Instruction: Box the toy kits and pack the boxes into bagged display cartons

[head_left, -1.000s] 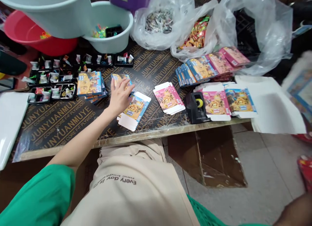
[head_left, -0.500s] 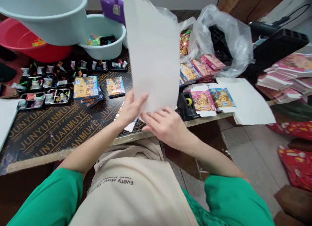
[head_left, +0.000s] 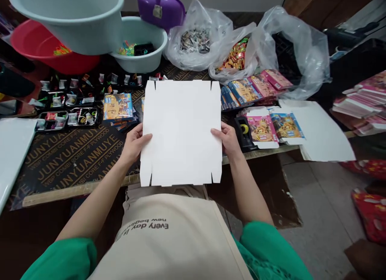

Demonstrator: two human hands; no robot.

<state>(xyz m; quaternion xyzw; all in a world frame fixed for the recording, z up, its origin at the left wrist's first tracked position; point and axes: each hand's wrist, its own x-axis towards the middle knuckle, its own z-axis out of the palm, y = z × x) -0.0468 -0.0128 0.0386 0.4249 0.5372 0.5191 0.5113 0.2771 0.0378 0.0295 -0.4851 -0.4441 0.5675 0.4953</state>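
Observation:
A white cardboard sheet (head_left: 181, 135), slotted at its corners like an unfolded box blank, is held up blank face toward me. My left hand (head_left: 134, 143) pinches its left edge, thumb on the front and fingers behind. On the opposite edge my right hand (head_left: 226, 138) grips it the same way. The sheet hides the middle of the table. To the left of it lies a stack of blue-and-orange printed boxes (head_left: 118, 106). A black tape dispenser (head_left: 243, 133) is beside my right hand, with a pink flat box blank (head_left: 262, 131) and a blue one (head_left: 286, 126) to its right.
Black trays (head_left: 83, 117) with small packets fill the left. Behind stand a red basin (head_left: 30, 42), pale blue tubs (head_left: 138, 62) and a purple container (head_left: 163, 10). Plastic bags (head_left: 193, 58) and finished boxes (head_left: 245, 90) are at the back right. White sheets (head_left: 328, 131) overhang the right edge.
The left hand has left the blue box, and my right hand has come into view. Both hands have taken hold of the white sheet, then turned it flat toward me and moved apart to its sides.

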